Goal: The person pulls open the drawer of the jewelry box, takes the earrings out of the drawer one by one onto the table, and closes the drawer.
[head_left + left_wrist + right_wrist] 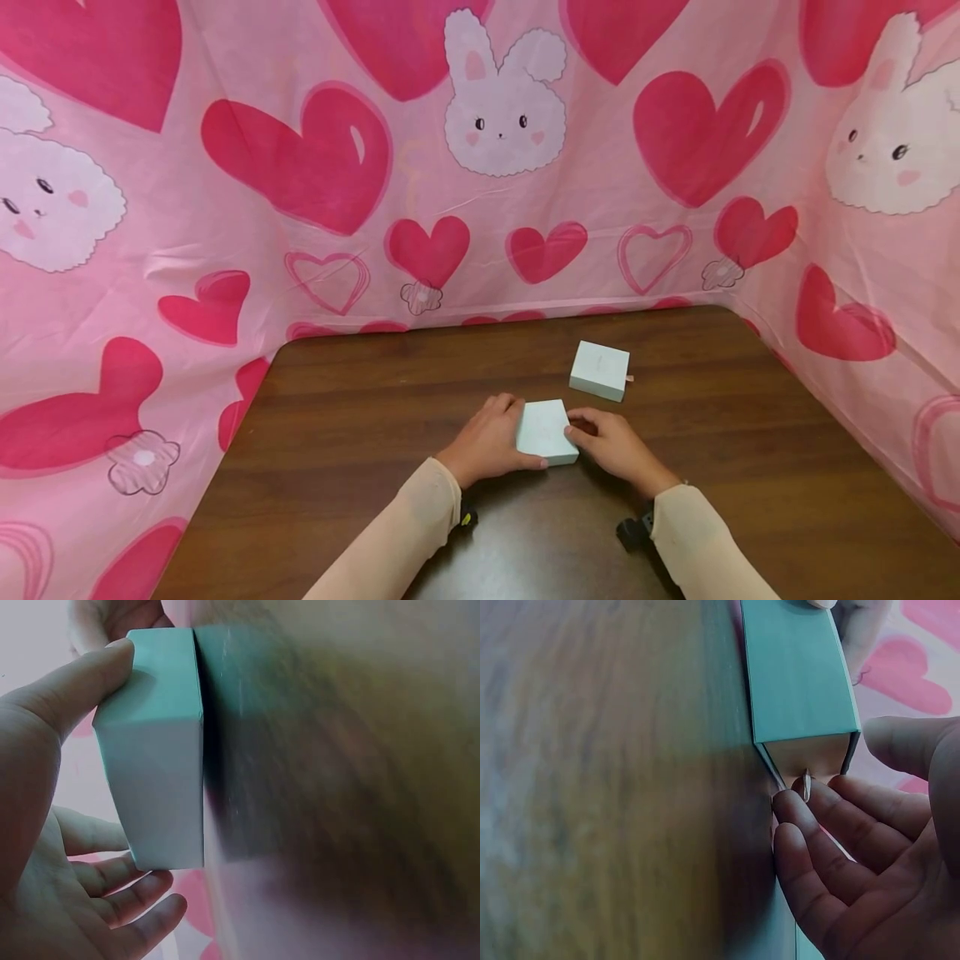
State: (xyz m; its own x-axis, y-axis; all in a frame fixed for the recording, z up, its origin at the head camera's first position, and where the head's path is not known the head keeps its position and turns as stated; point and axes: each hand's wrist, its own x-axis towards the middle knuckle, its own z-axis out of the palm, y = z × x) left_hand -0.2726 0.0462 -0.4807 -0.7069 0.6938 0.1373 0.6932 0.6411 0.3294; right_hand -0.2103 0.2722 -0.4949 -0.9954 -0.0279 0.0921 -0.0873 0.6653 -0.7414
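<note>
A small pale mint drawer-style box (546, 432) lies flat on the table between the two hands. My left hand (489, 440) grips it from the left, thumb on the near side and fingers toward the far side. In the right wrist view, the box's sleeve (802, 675) shows an end face with a small ribbon tab (807, 786). Fingertips of my right hand (617, 446) are right at that tab. The right thumb stays apart from the fingers, beside the sleeve's edge.
A second, similar white box (600, 365) sits farther back to the right, its ribbon tab (630, 378) pointing right. The brown wooden table (360, 408) is bordered by a pink cloth (480, 200) with hearts and rabbits.
</note>
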